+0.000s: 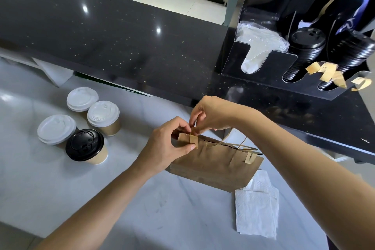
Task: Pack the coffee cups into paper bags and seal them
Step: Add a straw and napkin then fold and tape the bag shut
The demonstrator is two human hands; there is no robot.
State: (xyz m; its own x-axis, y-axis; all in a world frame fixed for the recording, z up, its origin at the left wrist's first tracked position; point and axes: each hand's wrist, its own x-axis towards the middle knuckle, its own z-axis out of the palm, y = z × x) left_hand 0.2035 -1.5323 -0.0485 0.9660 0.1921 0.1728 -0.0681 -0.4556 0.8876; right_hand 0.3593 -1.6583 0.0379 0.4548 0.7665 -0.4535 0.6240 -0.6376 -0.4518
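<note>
Pinching the top left corner of a brown paper bag (215,166), the left hand (166,148) is holding the folded rim between thumb and curled fingers, right where a tan sticker (193,141) is wrapping over the edge. The right hand (211,114) is working just above it, its thumb and forefinger closing narrowly on the upper end of that same sticker; whether the strip is fully pressed down on the far side is hard to tell from this angle. The bag is standing on the pale marble-look counter (60,199), near its middle, with its thin paper handles (233,142) lying over the top edge and a second sticker (249,156) already hanging over the rim towards the right corner.

To the left of the bag, well apart from it, four coffee cups are sitting upright in a close cluster: three with white lids (55,129) and one with a black lid (84,145) nearest the camera. White paper napkins (255,211) are lying flat just beside the bag's lower right corner. Behind runs a raised black speckled ledge (101,36), and on it at the right a black organiser (263,67) is holding stacked black lids (306,40), with curled tan sticker strips (326,74) dangling at its front.
</note>
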